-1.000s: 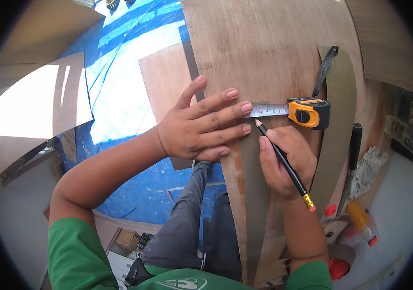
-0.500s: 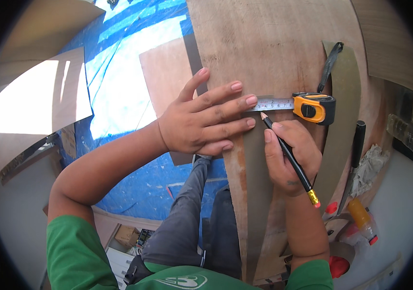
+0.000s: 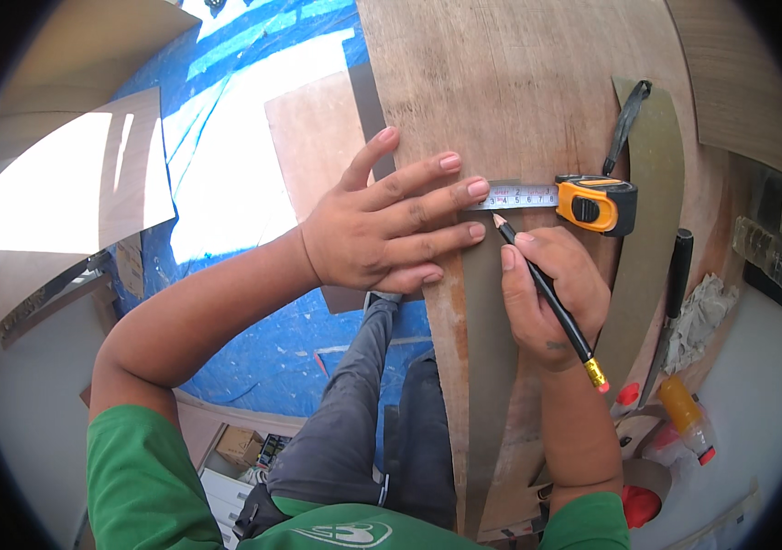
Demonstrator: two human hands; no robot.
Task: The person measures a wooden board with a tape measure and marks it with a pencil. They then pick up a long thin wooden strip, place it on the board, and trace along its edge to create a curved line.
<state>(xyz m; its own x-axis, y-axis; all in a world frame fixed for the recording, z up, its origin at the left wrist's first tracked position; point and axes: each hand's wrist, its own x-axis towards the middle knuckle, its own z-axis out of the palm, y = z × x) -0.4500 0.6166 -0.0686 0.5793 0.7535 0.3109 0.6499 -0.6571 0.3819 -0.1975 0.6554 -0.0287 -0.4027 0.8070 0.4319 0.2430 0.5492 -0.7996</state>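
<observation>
Left of the tape measure point(image 3: 597, 204): your left hand point(image 3: 377, 220), fingers spread flat, empty, over its blade point(image 3: 524, 196). Below it: your right hand point(image 3: 574, 289), fingers pinching pencil point(image 3: 548, 300). Seemingly marking; next needs steady blade.

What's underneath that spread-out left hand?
The left hand overlaps a wooden board, a dark strip and a silver tape blade, visible to its right. The blade's end and whatever lies beneath the palm are hidden.

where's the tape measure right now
In the head view, the orange-and-black tape measure lies right of centre on the wooden board, just beyond the right hand.
</observation>
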